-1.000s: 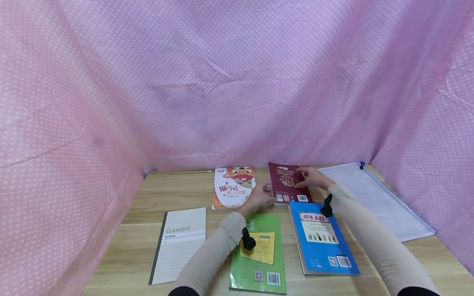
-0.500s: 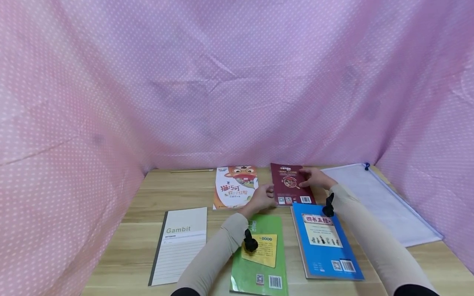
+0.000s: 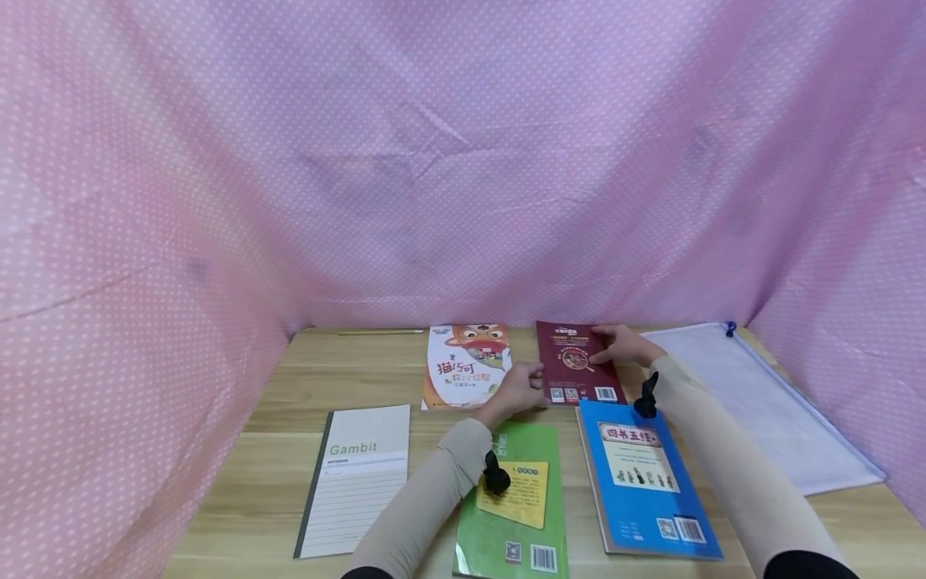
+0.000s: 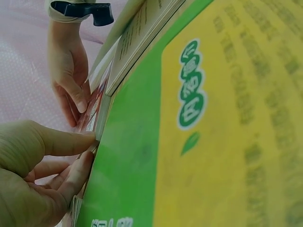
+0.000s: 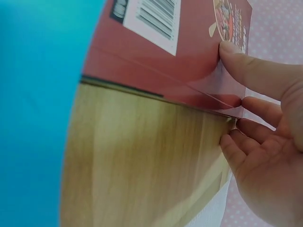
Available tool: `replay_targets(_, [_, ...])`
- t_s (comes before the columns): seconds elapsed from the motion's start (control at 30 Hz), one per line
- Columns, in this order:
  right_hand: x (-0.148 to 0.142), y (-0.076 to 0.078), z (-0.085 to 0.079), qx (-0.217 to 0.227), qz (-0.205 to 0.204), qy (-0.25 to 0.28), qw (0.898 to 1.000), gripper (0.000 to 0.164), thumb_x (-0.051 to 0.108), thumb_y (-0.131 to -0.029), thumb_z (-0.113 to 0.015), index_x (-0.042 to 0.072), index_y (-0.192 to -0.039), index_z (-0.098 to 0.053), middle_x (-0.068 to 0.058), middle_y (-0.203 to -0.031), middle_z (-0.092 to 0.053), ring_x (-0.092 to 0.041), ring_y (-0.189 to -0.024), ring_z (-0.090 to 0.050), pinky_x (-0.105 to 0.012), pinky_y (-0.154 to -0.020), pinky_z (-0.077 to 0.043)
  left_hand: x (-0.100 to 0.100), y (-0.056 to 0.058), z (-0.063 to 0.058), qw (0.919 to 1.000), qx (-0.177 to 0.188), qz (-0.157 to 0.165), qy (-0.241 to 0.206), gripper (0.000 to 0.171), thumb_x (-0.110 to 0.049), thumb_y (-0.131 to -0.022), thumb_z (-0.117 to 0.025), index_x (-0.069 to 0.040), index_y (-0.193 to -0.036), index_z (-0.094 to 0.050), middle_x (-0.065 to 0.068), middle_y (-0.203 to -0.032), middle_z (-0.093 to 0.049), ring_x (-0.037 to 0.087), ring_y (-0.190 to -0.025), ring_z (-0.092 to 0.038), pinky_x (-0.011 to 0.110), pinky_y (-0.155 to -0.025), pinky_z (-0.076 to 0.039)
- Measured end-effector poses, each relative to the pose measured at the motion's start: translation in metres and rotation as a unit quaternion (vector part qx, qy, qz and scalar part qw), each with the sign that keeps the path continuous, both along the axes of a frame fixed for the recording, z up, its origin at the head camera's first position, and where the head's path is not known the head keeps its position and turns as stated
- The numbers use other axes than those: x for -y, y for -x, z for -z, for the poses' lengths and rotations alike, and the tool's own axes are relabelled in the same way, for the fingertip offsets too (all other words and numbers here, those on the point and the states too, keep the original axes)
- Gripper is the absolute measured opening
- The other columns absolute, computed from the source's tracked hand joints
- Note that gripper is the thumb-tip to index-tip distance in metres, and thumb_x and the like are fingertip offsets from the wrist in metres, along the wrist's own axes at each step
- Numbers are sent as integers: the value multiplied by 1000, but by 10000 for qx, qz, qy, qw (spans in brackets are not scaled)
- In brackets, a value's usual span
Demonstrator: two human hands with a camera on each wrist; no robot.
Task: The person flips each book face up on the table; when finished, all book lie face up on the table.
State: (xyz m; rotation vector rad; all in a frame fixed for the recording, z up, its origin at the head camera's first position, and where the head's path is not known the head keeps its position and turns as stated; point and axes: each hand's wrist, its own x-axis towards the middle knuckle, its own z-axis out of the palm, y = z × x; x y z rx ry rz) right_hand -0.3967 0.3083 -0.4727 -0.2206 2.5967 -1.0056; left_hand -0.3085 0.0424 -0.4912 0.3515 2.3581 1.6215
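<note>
A dark red book [image 3: 574, 360] lies at the back of the table, its barcode side up. At its lower left corner, my left hand [image 3: 519, 388] pinches the edge between thumb and index finger, as the left wrist view shows. My right hand [image 3: 626, 347] holds the right side, thumb [image 5: 236, 61] on the cover and fingers at the edge below. A blue book [image 3: 644, 482] lies just in front of the red one. Below my left wrist is a green book [image 3: 512, 551] with a yellow panel.
To the left lie a ruled Gambit notebook [image 3: 359, 482] and a white picture-cover book [image 3: 463, 386]. A thin pencil-like stick [image 3: 381, 331] is at the back edge. A white mesh bag [image 3: 767, 410] with a blue border spreads under my right arm. Pink dotted cloth [image 3: 463, 161] encloses the table.
The head view has shifted a little, so everything appears slightly farther right. Both hands stay at the same edges of the dark red book.
</note>
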Motion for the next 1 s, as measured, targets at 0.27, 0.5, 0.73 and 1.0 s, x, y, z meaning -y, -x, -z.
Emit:
replay_targets(0.27, [-2, 1, -1, 247, 43, 137, 9996, 88, 22, -93, -74, -2, -160, -22, -34, -158, -29, -51, -141, -31, -65, -117, -35, -3, -1, -2, 9997, -1, 36, 240, 79, 13, -72, -81, 7, -144, -50, 13, -113, -64, 16, -94, -57, 27, -90, -58])
replay_targets(0.5, [-1, 0, -3, 187, 107, 95, 9997, 87, 19, -93, -75, -2, -160, -23, -34, -160, -25, -52, -143, -28, -65, -118, -33, -3, -1, -3, 9992, -74, -40, 381, 79, 13, -70, -82, 7, -143, -52, 12, -109, -64, 14, -90, -57, 27, -90, -58])
replay_targets(0.73, [2, 1, -2, 202, 125, 59, 9997, 88, 20, -92, -76, 1, -160, -25, -33, -162, -20, -53, -146, -23, -66, -119, -32, -1, -2, -3, 9977, -150, -85, 654, 80, 11, -69, -84, 6, -143, -53, 7, -98, -59, 11, -83, -49, 21, -78, -52])
replay_targets(1.0, [6, -1, -5, 206, 22, -8, 9998, 87, 20, -93, -75, 0, -160, -23, -34, -161, -23, -53, -144, -27, -66, -118, -33, 1, 1, -1, 9970, -270, -57, 726, 79, 9, -70, -85, 7, -142, -54, 9, -104, -59, 10, -85, -50, 20, -78, -51])
